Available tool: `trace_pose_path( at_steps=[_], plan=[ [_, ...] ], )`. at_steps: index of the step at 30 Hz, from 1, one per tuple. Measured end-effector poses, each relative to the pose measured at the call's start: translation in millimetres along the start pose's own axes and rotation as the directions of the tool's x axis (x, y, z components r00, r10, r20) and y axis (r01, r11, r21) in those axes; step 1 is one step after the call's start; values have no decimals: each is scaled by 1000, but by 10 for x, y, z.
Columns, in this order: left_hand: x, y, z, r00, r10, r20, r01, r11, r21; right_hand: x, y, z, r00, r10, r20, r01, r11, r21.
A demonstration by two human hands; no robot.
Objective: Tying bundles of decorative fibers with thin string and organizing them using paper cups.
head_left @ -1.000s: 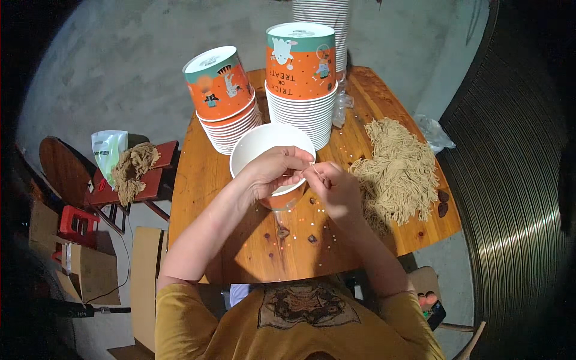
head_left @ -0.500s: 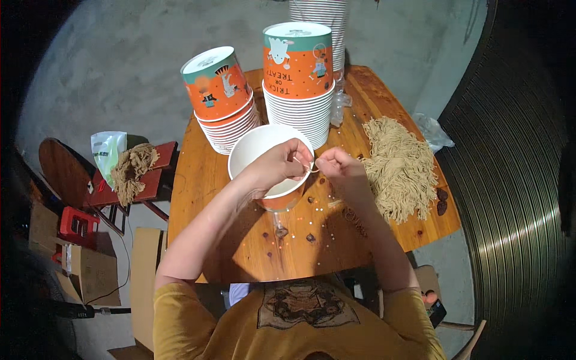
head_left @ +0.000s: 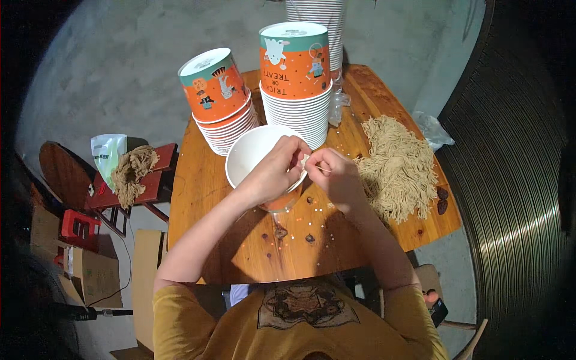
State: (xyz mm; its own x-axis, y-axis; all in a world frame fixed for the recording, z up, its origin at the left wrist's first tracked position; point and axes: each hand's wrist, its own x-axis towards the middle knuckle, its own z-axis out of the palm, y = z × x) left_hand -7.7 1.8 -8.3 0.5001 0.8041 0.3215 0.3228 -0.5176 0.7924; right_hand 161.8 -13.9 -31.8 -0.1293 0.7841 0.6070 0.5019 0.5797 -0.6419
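Observation:
A white-lined paper bucket (head_left: 243, 157) with an orange outside stands upright in front of me on the table. Over its right rim, my left hand (head_left: 281, 168) is closed, fingertips pinching a bit of beige cord (head_left: 324, 170). My right hand (head_left: 337, 180) pinches the same cord just outside the rim, its fingertips almost touching the left ones. My fingers partly hide the rim and the cord there. A big heap of beige cords (head_left: 399, 171) lies right of my right hand.
Upside-down stacks of patterned buckets, a leaning one (head_left: 217, 90) and a taller one (head_left: 295, 63), stand behind. Small pale dots are scattered on the wooden table (head_left: 288, 258). A red bench (head_left: 141, 186) holds more cord at left. A ribbed metal shutter (head_left: 516, 198) curves along the right.
My right hand has come left and closer to my left hand, still pinching the cord. The gap between the hands has narrowed. The bucket keeps its place.

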Motion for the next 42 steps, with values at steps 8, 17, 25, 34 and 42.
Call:
trace_pose_path(
  at_steps=[8,17,25,34,42],
  plan=[
    [-52,105,16,999,-10,-53,26,953,301,-19,42,20,1000,-24,-8,24,1000,4],
    [-83,155,95,987,75,-145,-3,896,443,-33,9,11,1000,14,9,-14,999,-30],
    [-70,122,118,969,-147,-198,184,966,179,-38,-38,-8,999,30,16,-30,999,10],
    [-21,-23,61,969,-237,-75,221,959,-177,-83,77,77,981,195,18,-195,962,192],
    [9,0,-4,934,-356,24,323,815,-481,-97,130,87,980,196,40,-200,953,229]
  ],
)
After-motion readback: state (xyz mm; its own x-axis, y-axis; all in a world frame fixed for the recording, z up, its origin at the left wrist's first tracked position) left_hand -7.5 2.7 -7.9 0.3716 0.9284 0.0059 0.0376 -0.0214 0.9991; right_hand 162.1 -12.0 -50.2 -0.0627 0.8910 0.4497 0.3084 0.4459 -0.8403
